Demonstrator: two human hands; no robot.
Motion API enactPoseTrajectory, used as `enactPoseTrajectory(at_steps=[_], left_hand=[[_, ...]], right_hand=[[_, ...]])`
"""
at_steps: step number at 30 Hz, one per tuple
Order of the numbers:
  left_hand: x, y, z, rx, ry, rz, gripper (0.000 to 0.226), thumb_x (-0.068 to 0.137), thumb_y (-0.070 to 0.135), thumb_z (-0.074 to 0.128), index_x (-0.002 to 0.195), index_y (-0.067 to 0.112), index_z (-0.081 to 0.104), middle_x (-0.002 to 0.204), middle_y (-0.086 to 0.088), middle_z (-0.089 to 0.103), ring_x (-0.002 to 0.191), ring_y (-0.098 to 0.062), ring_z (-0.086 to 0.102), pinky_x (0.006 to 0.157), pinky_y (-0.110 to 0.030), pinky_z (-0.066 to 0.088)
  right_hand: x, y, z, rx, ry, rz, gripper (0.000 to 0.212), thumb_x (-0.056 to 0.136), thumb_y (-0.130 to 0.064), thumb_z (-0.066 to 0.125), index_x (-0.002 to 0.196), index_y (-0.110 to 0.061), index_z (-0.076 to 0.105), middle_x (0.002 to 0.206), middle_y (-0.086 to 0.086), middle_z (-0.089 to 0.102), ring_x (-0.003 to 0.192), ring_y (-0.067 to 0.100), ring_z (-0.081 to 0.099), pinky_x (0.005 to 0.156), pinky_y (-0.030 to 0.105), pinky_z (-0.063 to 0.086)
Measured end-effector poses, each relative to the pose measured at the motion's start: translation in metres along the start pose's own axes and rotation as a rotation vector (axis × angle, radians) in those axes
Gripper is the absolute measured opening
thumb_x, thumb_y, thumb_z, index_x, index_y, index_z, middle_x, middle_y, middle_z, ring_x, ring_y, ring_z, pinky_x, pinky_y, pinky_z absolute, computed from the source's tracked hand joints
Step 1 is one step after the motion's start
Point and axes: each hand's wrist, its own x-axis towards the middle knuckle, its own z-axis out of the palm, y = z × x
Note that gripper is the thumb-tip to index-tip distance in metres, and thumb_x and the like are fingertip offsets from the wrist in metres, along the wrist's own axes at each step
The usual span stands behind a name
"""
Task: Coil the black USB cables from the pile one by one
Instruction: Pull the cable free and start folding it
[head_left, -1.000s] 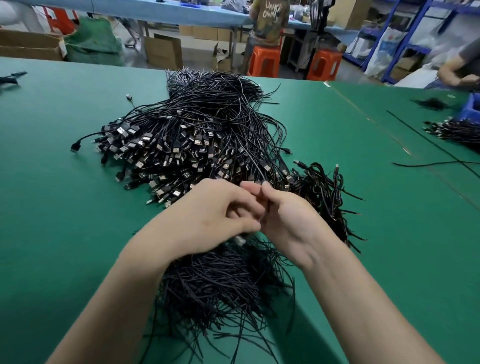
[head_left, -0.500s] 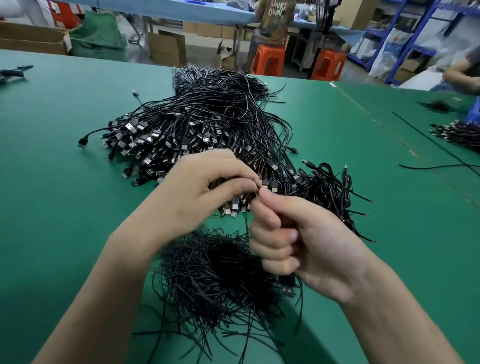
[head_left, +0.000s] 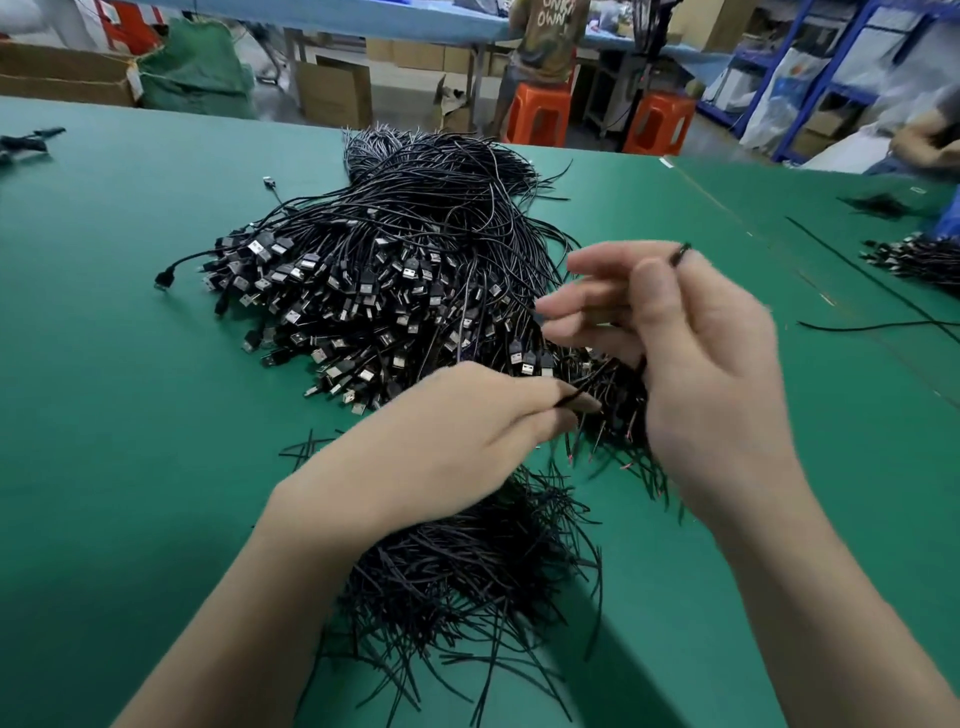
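Observation:
A big pile of black USB cables (head_left: 395, 270) lies on the green table (head_left: 114, 415), silver plugs facing left and toward me. A second heap of thin black wire ends (head_left: 467, 566) sits near me, under my wrists. My left hand (head_left: 457, 441) pinches a thin black cable (head_left: 571, 397) between thumb and forefinger, just above the pile's near edge. My right hand (head_left: 691, 358) is raised to the right of it, thumb and forefinger pinching another stretch of black cable whose end (head_left: 680, 253) sticks up; the other fingers spread loosely.
A small cable bundle (head_left: 914, 260) and loose long cables (head_left: 872, 325) lie at the table's right. Another black item (head_left: 28, 140) rests far left. Orange stools (head_left: 540, 117), cardboard boxes (head_left: 335, 91) and a standing person (head_left: 548, 36) are behind the table; another person's arm (head_left: 924, 143) shows at far right.
My right hand has risen and moved right, its lower fingers uncurling. My left hand has dropped toward the pile's near edge. The two pinches have drawn apart.

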Motion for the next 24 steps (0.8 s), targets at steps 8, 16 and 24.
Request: enactPoseTrajectory(at_steps=[8, 16, 24], left_hand=[[-0.017, -0.004, -0.038, -0.083, 0.477, 0.132, 0.034, 0.099, 0.039, 0.063, 0.071, 0.021, 0.067, 0.053, 0.012, 0.042, 0.049, -0.005, 0.039, 0.052, -0.01, 0.027], [0.001, -0.016, 0.002, -0.257, 0.325, 0.012, 0.032, 0.106, 0.027, 0.047, 0.083, 0.046, 0.06, 0.075, 0.021, 0.063, 0.073, 0.002, 0.058, 0.068, -0.021, 0.047], [0.006, -0.004, 0.013, -0.112, 0.123, 0.017, 0.023, 0.106, 0.028, 0.055, 0.097, 0.02, 0.074, 0.063, 0.013, 0.058, 0.058, -0.006, 0.051, 0.057, -0.03, 0.041]], right_hand=[[-0.027, 0.018, 0.015, -0.089, -0.172, 0.293, 0.054, 0.108, -0.045, 0.031, 0.079, -0.019, 0.069, 0.053, -0.01, 0.037, 0.048, 0.008, 0.032, 0.05, 0.023, 0.027], [-0.017, 0.005, 0.024, 0.858, -0.172, 0.45, 0.027, 0.107, -0.025, 0.041, 0.097, -0.01, 0.061, 0.053, -0.01, 0.036, 0.046, 0.005, 0.032, 0.043, 0.019, 0.031], [-0.004, 0.016, 0.013, -0.126, 0.041, 0.011, 0.028, 0.111, -0.019, 0.037, 0.111, -0.016, 0.065, 0.095, -0.003, 0.078, 0.09, 0.014, 0.075, 0.08, 0.03, 0.059]])
